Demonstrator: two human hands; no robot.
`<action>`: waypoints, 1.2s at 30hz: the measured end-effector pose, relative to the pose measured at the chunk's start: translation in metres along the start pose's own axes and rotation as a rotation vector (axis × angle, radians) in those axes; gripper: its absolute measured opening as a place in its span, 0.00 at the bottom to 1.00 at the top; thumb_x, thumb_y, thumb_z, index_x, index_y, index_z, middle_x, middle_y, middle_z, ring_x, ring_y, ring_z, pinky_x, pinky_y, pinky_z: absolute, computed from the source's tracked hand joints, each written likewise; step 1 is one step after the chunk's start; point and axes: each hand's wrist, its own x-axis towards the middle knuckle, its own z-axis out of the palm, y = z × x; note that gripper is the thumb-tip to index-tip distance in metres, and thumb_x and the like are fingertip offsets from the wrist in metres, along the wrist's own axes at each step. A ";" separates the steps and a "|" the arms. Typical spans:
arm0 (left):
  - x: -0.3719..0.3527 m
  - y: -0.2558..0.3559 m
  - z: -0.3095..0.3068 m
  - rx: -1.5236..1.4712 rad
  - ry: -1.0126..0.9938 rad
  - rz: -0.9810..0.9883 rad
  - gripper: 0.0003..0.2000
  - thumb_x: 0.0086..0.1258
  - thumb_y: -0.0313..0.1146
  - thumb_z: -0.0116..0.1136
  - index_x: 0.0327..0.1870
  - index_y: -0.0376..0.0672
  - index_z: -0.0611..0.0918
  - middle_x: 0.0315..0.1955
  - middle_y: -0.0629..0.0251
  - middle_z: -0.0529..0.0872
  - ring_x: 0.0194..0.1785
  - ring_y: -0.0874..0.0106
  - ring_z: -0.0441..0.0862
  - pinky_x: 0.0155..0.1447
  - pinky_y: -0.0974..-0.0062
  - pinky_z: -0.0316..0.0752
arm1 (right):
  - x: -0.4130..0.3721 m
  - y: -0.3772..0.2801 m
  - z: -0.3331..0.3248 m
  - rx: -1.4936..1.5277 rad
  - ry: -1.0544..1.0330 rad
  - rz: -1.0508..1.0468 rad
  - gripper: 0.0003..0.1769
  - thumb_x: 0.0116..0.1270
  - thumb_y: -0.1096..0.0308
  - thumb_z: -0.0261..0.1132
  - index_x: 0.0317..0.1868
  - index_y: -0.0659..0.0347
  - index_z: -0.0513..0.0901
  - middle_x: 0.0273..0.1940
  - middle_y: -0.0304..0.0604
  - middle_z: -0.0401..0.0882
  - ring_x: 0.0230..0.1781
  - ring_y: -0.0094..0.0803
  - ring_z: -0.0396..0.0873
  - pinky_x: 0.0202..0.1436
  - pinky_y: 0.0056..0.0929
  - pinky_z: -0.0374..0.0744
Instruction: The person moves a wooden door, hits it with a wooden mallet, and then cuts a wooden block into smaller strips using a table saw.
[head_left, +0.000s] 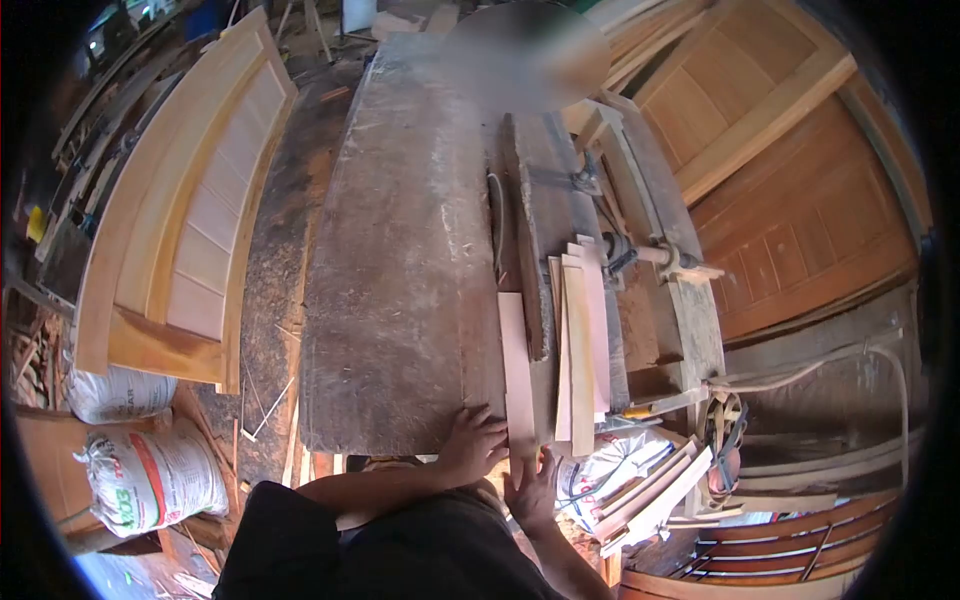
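A narrow, pale wooden strip (pixel 515 360) lies lengthwise along the right side of the dark wooden workbench (pixel 395 250), its near end by my body. My right hand (pixel 532 492) closes around that near end, thumb and fingers on either side. Beside the strip's left edge, my left hand (pixel 474 446) rests on the bench's front edge with its fingers stretched out, holding nothing. Several more thin wooden strips (pixel 577 345) lie stacked to the right, past a dark upright board (pixel 525 240).
Clamps (pixel 622 255) sit on the bench's right side. Panelled wooden doors stand at left (pixel 190 210) and right (pixel 800 220). Filled white sacks (pixel 150 475) are on the floor at left. Offcuts (pixel 655 495) lie below the bench at right. A blurred patch covers the far end.
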 end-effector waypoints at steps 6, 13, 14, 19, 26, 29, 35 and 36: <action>0.034 -0.010 0.000 -1.139 0.463 -0.567 0.25 0.84 0.49 0.52 0.71 0.41 0.71 0.59 0.58 0.82 0.55 0.65 0.83 0.58 0.60 0.79 | -0.014 -0.011 0.011 0.884 -0.099 0.201 0.31 0.64 0.76 0.76 0.67 0.66 0.76 0.64 0.57 0.80 0.67 0.49 0.79 0.64 0.42 0.82; 0.042 -0.003 -0.087 -0.864 0.139 -0.373 0.24 0.85 0.50 0.52 0.71 0.44 0.78 0.49 0.63 0.86 0.49 0.68 0.87 0.52 0.67 0.81 | 0.015 -0.047 -0.049 0.426 0.093 -0.086 0.35 0.61 0.73 0.77 0.69 0.64 0.76 0.71 0.61 0.72 0.72 0.59 0.73 0.71 0.49 0.75; 0.045 0.005 -0.119 -0.561 -0.017 -0.203 0.23 0.83 0.48 0.54 0.70 0.44 0.79 0.53 0.61 0.85 0.49 0.68 0.87 0.54 0.65 0.81 | 0.019 -0.046 -0.061 0.307 0.291 -0.108 0.35 0.60 0.72 0.77 0.69 0.64 0.76 0.72 0.62 0.70 0.72 0.63 0.70 0.73 0.53 0.72; 0.057 -0.006 -0.139 0.170 -0.479 0.204 0.26 0.73 0.36 0.63 0.73 0.50 0.78 0.64 0.63 0.82 0.67 0.65 0.79 0.71 0.53 0.68 | 0.032 -0.017 -0.078 -0.025 0.154 -0.130 0.35 0.58 0.66 0.80 0.67 0.59 0.80 0.71 0.62 0.71 0.71 0.66 0.68 0.72 0.55 0.73; 0.099 -0.064 -0.056 0.314 -0.139 0.440 0.32 0.66 0.36 0.66 0.75 0.46 0.75 0.76 0.53 0.69 0.80 0.50 0.61 0.82 0.45 0.50 | 0.017 -0.011 -0.004 0.011 0.016 0.017 0.24 0.65 0.68 0.72 0.62 0.52 0.83 0.59 0.55 0.79 0.58 0.54 0.78 0.60 0.50 0.81; 0.079 -0.041 -0.056 0.073 0.262 -0.095 0.36 0.64 0.39 0.68 0.74 0.38 0.72 0.68 0.51 0.73 0.71 0.52 0.69 0.72 0.46 0.60 | 0.022 -0.007 0.017 -0.113 0.180 -0.026 0.21 0.67 0.68 0.70 0.61 0.50 0.83 0.55 0.50 0.81 0.57 0.53 0.78 0.57 0.48 0.82; 0.100 -0.045 -0.022 0.207 0.373 -0.287 0.36 0.66 0.48 0.67 0.68 0.29 0.74 0.68 0.49 0.72 0.72 0.51 0.66 0.72 0.44 0.57 | 0.034 0.002 0.040 -0.056 0.151 0.040 0.13 0.68 0.70 0.66 0.53 0.53 0.84 0.51 0.39 0.81 0.52 0.49 0.76 0.56 0.46 0.79; 0.107 -0.046 -0.021 0.220 0.398 -0.255 0.35 0.66 0.47 0.67 0.68 0.29 0.75 0.69 0.49 0.72 0.73 0.51 0.65 0.72 0.44 0.56 | 0.034 0.005 0.046 -0.021 0.182 0.075 0.12 0.67 0.68 0.66 0.51 0.52 0.84 0.51 0.38 0.81 0.51 0.49 0.76 0.56 0.47 0.77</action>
